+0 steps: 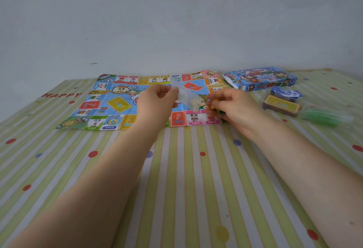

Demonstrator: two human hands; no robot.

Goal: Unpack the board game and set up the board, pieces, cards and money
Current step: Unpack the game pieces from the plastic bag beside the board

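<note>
Game box (pixel 260 79): flat cardboard, blue with cartoon figures, lying at the far right of the surface, just beyond the board's right corner; its inside does not show.
Clear bag (pixel 184 96): thin crinkled plastic, held up over the middle of the board between the two hands; what is left in it cannot be told.
Green bag (pixel 326 118): see-through packet with green contents, blurred, lying right of the card stack.
Board (pixel 117 102): paper sheet with fold creases, spread flat at the far middle of the surface, edged with coloured squares and a blue cartoon centre.
Card stack (pixel 281 105): squared block with a yellow top card and brown edges, right of the board.
Blue cards (pixel 284 92): loose heap just behind the card stack, touching it.
Left hand (pixel 157 103): fingers (pixel 167 92) curled, pinching the clear bag's upper end.
Right hand (pixel 235 108): fingers curled round small pieces (pixel 215 105), yellow and green, mostly hidden, near the bag's lower end.
Surface (pixel 186 179): cloth with green and white stripes, red and blue dots, and the word HAPPY at far left.
</note>
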